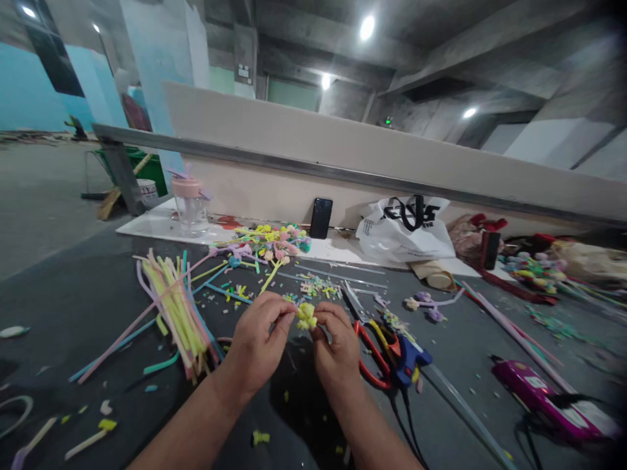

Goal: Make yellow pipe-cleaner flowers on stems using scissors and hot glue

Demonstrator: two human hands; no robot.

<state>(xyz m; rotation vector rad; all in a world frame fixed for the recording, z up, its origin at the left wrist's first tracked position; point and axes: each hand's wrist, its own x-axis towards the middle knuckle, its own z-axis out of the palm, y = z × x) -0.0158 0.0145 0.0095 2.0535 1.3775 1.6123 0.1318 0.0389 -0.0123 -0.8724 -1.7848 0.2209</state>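
Both hands meet low at the centre of the view, just above the dark surface [63,281]. Left hand [264,336]: thumb and index finger pinched on the left edge of a fuzzy yellow piece [307,316]. Right hand [337,343]: thumb and fingertips closed on the right side of the same piece. The piece sits between the two sets of fingers, bunched and lobed; its underside is hidden.

Left of the left hand: a loose bundle of fuzzy stems [179,313] in yellow, pink, blue and green, some lying crosswise. Beyond the hands: a heap of multicoloured fuzzy flowers [274,240], with small clippings [318,286] scattered nearer.

Right of the right hand: red-handled cutters [373,359], blades pointing away, and a blue glue gun [409,361] touching or just beside them (overlap unclear). A clear rod [467,418] runs from near the gun toward the lower right. Farther right: a purple device [543,398] with a dark cord.

Back edge, left to right: a clear cup [192,212] with a pink lid, upright; a dark phone [321,219] leaning against the partition [274,186]; a white bag [406,235] with black handles.
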